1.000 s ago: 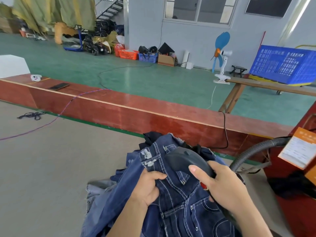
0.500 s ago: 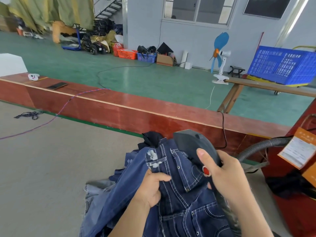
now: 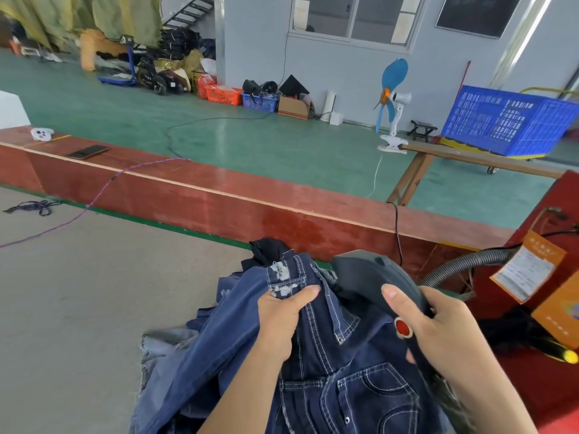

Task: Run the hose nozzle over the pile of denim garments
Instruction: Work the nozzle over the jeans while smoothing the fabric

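Note:
A pile of dark blue denim garments (image 3: 326, 371) with white stitching lies on the grey table (image 3: 78, 308) right in front of me. My left hand (image 3: 282, 317) grips the waistband of the top pair of jeans. My right hand (image 3: 438, 333) holds the dark grey hose nozzle (image 3: 369, 277) by its handle, thumb above a red button (image 3: 403, 327). The nozzle head sits at the far right edge of the pile, beside the waistband. A ribbed grey hose (image 3: 463, 264) runs off to the right.
A red wooden wall (image 3: 219, 208) borders the table's far side, with a phone (image 3: 88, 151) on its ledge. A purple cord (image 3: 62, 223) crosses the table at left. A red machine with orange tags (image 3: 532, 277) stands at right. Beyond are a green floor, fan (image 3: 391, 101) and blue crate (image 3: 507, 120).
My right hand has carried the nozzle from the middle of the jeans up and to the right, to the pile's far edge. My left hand stays gripping the waistband.

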A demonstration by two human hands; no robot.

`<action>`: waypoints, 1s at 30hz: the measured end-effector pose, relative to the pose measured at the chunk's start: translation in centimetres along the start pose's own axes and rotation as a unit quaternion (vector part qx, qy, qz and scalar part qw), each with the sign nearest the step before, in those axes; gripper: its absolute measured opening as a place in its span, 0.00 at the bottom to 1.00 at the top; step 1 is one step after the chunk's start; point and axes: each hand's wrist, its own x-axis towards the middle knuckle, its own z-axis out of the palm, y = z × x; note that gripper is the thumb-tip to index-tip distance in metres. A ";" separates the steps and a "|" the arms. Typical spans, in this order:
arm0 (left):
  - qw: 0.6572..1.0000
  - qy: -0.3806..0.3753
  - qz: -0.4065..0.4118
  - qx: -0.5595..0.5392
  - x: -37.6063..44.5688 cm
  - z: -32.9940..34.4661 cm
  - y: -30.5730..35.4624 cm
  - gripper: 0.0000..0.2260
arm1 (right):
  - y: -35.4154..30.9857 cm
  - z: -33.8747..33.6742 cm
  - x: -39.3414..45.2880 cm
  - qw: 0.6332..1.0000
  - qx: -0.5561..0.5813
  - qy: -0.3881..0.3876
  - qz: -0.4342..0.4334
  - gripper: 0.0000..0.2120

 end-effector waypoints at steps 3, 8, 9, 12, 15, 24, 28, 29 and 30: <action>0.996 0.005 -0.068 0.049 0.9 -1.5 1.3 0.28 | 0.4 0.3 0.0 0.999 -0.030 -0.033 0.029 0.32; 0.994 0.067 -0.090 0.010 2.7 -4.3 2.6 0.25 | 1.2 2.7 -0.1 0.976 -0.131 -0.163 0.056 0.26; 0.993 0.065 -0.100 0.002 2.6 -4.4 2.5 0.29 | 1.3 3.1 -0.1 0.970 -0.159 -0.176 0.050 0.26; 0.989 0.065 -0.131 0.006 1.8 -3.8 1.3 0.44 | 1.4 3.3 -0.1 0.958 -0.213 -0.186 0.040 0.26; 0.988 0.040 -0.149 0.006 1.4 -3.1 0.2 0.38 | 1.6 2.6 -0.2 0.957 -0.213 -0.191 0.049 0.27; 1.000 0.002 -0.017 0.011 1.3 -1.7 0.6 0.16 | 1.0 -0.9 -0.5 0.983 -0.124 -0.127 0.054 0.35; 0.999 -0.006 0.017 -0.027 0.6 -1.1 1.2 0.14 | 0.1 -1.4 -0.7 0.996 -0.049 -0.067 0.022 0.28; 0.999 -0.013 0.013 -0.037 0.4 -1.1 1.4 0.13 | -0.2 -1.4 -0.8 0.997 -0.039 -0.064 0.019 0.28; 0.999 -0.023 0.012 -0.043 0.2 -1.1 1.5 0.13 | -0.4 -1.4 -0.9 0.997 -0.036 -0.063 0.018 0.29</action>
